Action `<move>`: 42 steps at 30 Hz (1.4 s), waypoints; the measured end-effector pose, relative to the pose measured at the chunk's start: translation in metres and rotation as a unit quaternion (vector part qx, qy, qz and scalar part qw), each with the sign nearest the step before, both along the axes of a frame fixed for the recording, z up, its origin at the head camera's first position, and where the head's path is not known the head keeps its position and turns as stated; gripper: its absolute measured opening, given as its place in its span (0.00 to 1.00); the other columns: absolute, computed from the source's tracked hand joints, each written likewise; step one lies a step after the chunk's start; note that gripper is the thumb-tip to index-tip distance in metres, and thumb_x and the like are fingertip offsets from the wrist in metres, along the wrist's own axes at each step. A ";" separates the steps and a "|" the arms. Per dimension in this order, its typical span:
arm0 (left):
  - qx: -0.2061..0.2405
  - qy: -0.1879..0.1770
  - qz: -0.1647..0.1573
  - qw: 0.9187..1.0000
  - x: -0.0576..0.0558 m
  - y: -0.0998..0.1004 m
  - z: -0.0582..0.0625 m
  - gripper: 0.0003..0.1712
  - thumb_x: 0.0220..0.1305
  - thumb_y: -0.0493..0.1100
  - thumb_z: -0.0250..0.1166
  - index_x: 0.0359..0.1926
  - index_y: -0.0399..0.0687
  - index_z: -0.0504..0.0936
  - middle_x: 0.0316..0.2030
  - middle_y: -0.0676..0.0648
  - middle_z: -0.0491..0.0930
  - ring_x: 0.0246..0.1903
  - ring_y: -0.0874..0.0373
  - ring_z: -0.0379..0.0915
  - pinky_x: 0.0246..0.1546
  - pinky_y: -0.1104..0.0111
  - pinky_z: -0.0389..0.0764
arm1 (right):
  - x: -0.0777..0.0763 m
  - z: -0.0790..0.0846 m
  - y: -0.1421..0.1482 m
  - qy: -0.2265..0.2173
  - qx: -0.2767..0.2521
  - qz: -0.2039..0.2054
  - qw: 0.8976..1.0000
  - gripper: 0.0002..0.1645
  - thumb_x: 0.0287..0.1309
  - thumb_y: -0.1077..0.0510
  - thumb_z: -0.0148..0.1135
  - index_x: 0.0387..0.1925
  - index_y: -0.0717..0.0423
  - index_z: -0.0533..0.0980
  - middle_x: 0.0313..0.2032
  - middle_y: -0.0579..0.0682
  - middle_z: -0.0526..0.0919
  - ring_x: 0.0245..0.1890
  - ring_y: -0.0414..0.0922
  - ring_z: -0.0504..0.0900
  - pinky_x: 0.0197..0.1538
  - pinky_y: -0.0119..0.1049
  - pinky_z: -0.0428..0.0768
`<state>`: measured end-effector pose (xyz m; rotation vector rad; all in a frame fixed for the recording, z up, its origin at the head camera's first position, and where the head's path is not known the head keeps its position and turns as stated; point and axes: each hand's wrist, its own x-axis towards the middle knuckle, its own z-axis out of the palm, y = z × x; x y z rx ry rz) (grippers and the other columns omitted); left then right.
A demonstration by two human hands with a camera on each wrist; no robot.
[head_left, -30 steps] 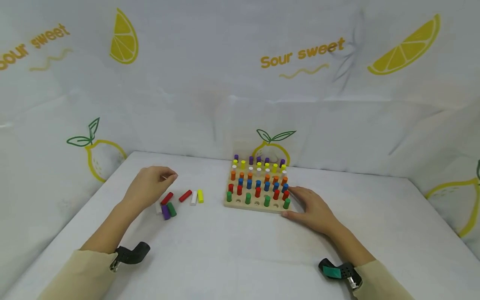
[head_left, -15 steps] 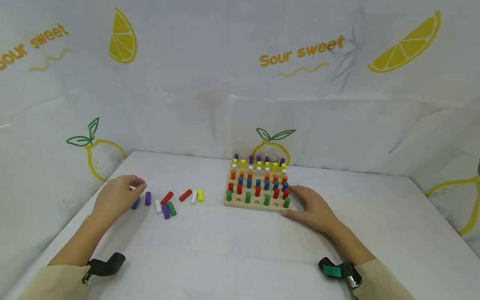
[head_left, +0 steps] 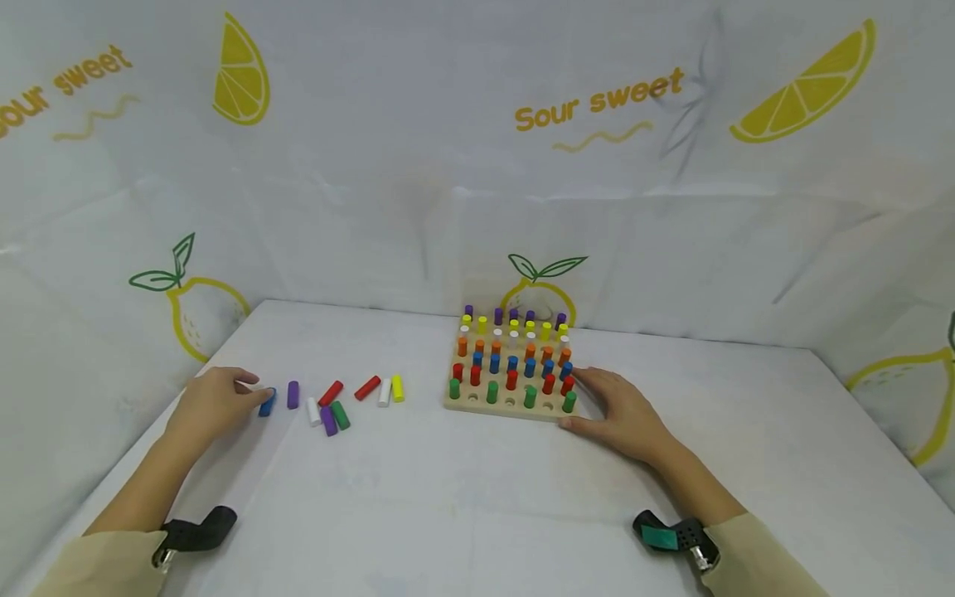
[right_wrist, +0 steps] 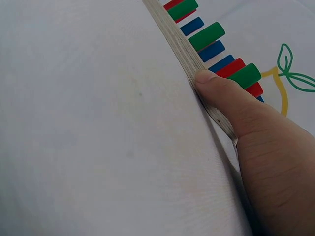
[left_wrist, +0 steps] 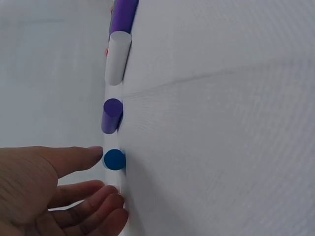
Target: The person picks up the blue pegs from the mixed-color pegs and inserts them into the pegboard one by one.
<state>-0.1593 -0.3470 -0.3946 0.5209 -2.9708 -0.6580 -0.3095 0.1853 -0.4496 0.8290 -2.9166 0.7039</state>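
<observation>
On the left of the table lies a blue peg (head_left: 267, 402), with my left hand (head_left: 212, 406) around it. In the left wrist view the thumb is close by the blue peg's end (left_wrist: 114, 160) and the loosely bent fingers (left_wrist: 110, 209) stay apart from it on the other side. My right hand (head_left: 615, 414) grips the near right corner of the wooden pegboard (head_left: 507, 409), its thumb (right_wrist: 209, 81) on the front edge. Rows of green, red, blue, orange, white, yellow and purple pegs stand upright in the board. Some holes in its front row show.
Several loose pegs lie between my left hand and the board: a purple peg (head_left: 293, 395), a white peg (head_left: 313, 412), a red peg (head_left: 331, 393), a green peg (head_left: 340, 414) and a yellow peg (head_left: 398, 388) among them. A lemon-printed white cloth (head_left: 373, 249) rises behind the table.
My left hand has moved left and lowered from over the loose pegs to the blue peg, uncovering a purple peg. The right hand keeps its place at the board.
</observation>
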 end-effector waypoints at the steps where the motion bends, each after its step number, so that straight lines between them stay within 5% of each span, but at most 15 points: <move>1: 0.001 -0.001 -0.002 1.000 -0.001 0.000 0.000 0.29 0.65 0.49 0.66 0.52 0.24 0.79 0.43 0.26 0.84 0.38 0.37 0.81 0.37 0.51 0.84 | 0.000 0.000 0.000 0.000 0.001 -0.001 1.000 0.53 0.54 0.31 0.68 0.73 0.55 0.66 0.70 0.61 0.72 0.73 0.63 0.65 0.71 0.68 0.64; 8: 0.001 0.002 -0.021 1.000 -0.005 0.003 -0.005 0.22 0.61 0.45 0.69 0.45 0.26 0.83 0.34 0.34 0.86 0.31 0.50 0.79 0.30 0.62 0.78 | 0.001 0.001 0.000 -0.002 0.003 -0.002 1.000 0.53 0.54 0.30 0.68 0.73 0.54 0.66 0.70 0.61 0.71 0.73 0.64 0.65 0.71 0.68 0.64; 20: -0.001 0.036 -0.030 0.999 -0.011 0.015 -0.002 0.19 0.64 0.43 0.67 0.47 0.29 0.83 0.35 0.35 0.85 0.32 0.49 0.77 0.30 0.64 0.79 | -0.001 0.000 -0.001 -0.004 0.006 -0.002 1.000 0.54 0.54 0.29 0.67 0.73 0.53 0.66 0.71 0.61 0.71 0.73 0.64 0.65 0.70 0.69 0.64; 32: 0.033 0.106 -0.064 0.992 -0.037 0.070 0.017 0.17 0.69 0.43 0.64 0.53 0.38 0.82 0.44 0.37 0.86 0.40 0.45 0.82 0.29 0.65 0.84 | 0.000 -0.002 -0.001 -0.004 0.001 -0.004 1.000 0.53 0.54 0.30 0.68 0.74 0.53 0.65 0.71 0.62 0.70 0.73 0.64 0.65 0.71 0.68 0.64; 42: 0.093 0.147 -0.105 0.979 -0.069 0.120 0.014 0.15 0.70 0.46 0.64 0.52 0.44 0.84 0.44 0.43 0.87 0.42 0.48 0.86 0.35 0.65 0.84 | 0.000 -0.002 -0.002 -0.003 0.000 -0.005 1.000 0.53 0.54 0.31 0.68 0.73 0.53 0.66 0.71 0.61 0.71 0.73 0.63 0.65 0.71 0.68 0.64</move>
